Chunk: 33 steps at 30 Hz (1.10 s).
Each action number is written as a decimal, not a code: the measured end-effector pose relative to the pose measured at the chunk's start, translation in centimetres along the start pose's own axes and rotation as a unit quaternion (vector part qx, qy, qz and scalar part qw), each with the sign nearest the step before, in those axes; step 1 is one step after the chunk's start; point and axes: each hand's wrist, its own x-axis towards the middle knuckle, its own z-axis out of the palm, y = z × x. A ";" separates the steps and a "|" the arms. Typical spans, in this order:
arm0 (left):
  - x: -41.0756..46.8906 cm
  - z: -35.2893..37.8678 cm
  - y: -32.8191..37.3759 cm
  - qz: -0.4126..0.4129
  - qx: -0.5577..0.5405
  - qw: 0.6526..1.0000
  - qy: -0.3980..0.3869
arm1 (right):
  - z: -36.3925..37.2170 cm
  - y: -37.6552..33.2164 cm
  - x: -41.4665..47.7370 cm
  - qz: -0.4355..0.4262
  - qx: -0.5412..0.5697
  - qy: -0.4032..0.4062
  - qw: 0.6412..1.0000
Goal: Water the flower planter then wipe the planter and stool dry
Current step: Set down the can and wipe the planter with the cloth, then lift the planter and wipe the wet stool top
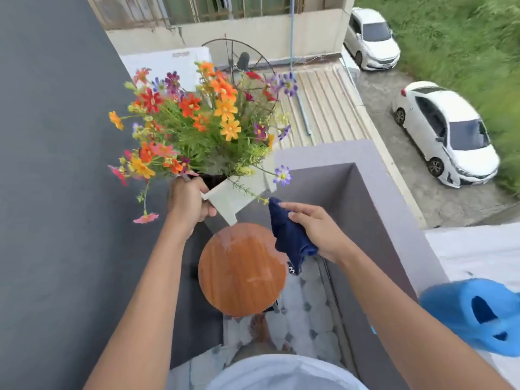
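Observation:
A white planter [233,197] full of orange, red and purple flowers [197,122] is lifted off the stool and tilted, gripped at its near left corner by my left hand [188,201]. Below it stands a round wooden stool [242,270] with wet patches on its top. To the planter's right, my right hand [315,226] holds a bunched dark blue cloth [289,235] that hangs over the stool's right edge, close to the planter's lower right side.
A blue watering can [478,313] sits on the parapet ledge [394,198] at the right. A dark grey wall [56,164] runs along the left. Patterned floor tiles [306,311] lie under the stool. Far below are a roof and two white cars [447,136].

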 end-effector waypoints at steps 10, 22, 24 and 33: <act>3.6 -1.7 -2.7 -0.038 0.009 0.998 0.053 | 11.5 4.5 5.9 0.008 -0.177 -0.095 0.980; 5.2 -1.8 -8.2 -0.097 -0.033 0.994 0.045 | 20.2 21.9 7.7 -0.130 -0.532 -0.137 0.825; 5.5 -1.7 -8.9 -0.106 -0.030 0.993 0.048 | 21.3 22.4 7.2 -0.136 -0.534 -0.111 0.827; 7.4 -1.7 -9.0 -0.091 -0.034 0.994 0.041 | 14.2 23.0 11.5 -0.121 -0.444 -0.051 0.886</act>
